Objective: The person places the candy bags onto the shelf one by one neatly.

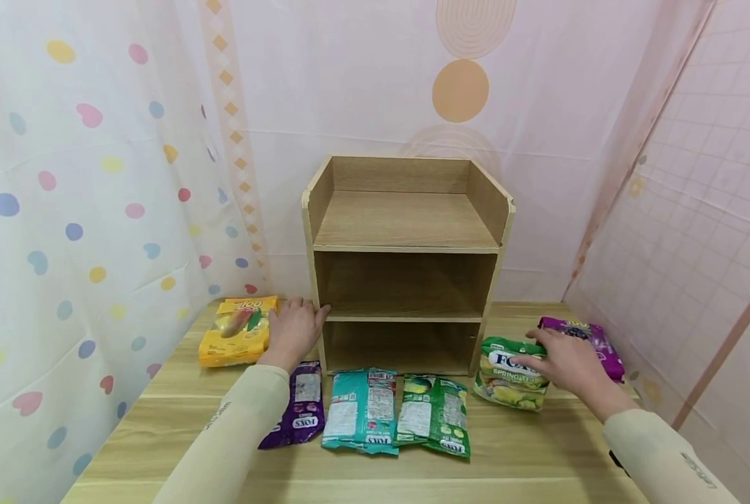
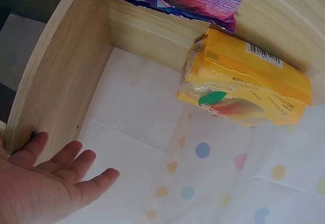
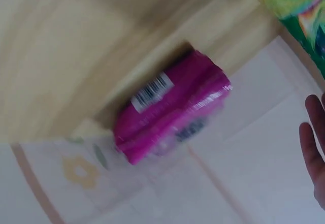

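Note:
My left hand (image 1: 295,332) is at the left side panel of a wooden shelf unit (image 1: 406,241), thumb at the panel's front edge and the other fingers loosely spread. Left of it lies a yellow mango candy bag (image 2: 249,76). My right hand (image 1: 573,364) hovers with extended fingers over the right side of a green Fox's Spring Tea candy bag (image 1: 513,378), its thumb overlapping the bag in the head view. Just behind that hand sits a purple candy bag (image 3: 172,107). In the right wrist view only some fingers (image 3: 312,142) show, apart from the green bag.
In front of the shelf, a dark purple Fox's bag (image 1: 305,402), a teal bag (image 1: 360,411) and another green bag (image 1: 434,414) lie in a row on the wooden table (image 1: 349,483). Patterned curtains (image 1: 375,84) hang behind and at both sides.

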Motion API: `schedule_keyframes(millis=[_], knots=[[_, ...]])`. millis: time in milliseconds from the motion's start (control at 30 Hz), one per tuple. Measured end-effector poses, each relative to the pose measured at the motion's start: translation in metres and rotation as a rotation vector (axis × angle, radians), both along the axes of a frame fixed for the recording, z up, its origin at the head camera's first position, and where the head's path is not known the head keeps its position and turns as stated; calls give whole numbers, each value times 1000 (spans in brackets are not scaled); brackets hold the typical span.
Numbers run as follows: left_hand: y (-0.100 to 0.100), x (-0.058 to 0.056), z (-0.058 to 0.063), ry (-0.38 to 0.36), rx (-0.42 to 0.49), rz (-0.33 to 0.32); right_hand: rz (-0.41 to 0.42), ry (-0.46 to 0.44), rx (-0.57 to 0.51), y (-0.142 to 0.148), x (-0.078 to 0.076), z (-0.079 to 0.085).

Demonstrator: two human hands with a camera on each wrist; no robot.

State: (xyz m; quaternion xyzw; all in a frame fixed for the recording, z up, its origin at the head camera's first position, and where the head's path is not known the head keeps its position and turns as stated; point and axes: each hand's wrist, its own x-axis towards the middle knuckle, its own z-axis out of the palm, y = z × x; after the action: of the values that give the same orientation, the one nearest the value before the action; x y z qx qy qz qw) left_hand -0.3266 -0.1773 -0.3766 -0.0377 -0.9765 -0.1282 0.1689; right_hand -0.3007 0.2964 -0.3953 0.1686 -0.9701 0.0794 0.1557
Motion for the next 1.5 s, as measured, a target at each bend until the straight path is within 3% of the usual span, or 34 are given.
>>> schedule_keyframes(millis=[233, 400, 533, 733, 833, 1133, 1300, 1500], knots=[[0, -1, -2, 3, 3, -3, -63, -219, -460, 14, 4, -20], [-1, -2, -3, 12, 1, -4, -62, -416, -666, 17, 11, -37], [0, -4, -3, 15, -4, -5, 37, -476, -697, 16, 19, -54], [1, -4, -4, 15, 0, -6, 183, -375, -633, 14, 22, -64], [2, -4, -4, 12, 3, -4, 185, -350, -627, 13, 23, -63], [2, -4, -4, 21, -2, -3, 57, -352, -704, -5, 25, -48], [1, -5, -3, 18, -3, 0, 52, -317, -689, -17, 26, -35], [-2, -5, -3, 26, -11, -2, 113, -284, -741, -37, 26, -20]])
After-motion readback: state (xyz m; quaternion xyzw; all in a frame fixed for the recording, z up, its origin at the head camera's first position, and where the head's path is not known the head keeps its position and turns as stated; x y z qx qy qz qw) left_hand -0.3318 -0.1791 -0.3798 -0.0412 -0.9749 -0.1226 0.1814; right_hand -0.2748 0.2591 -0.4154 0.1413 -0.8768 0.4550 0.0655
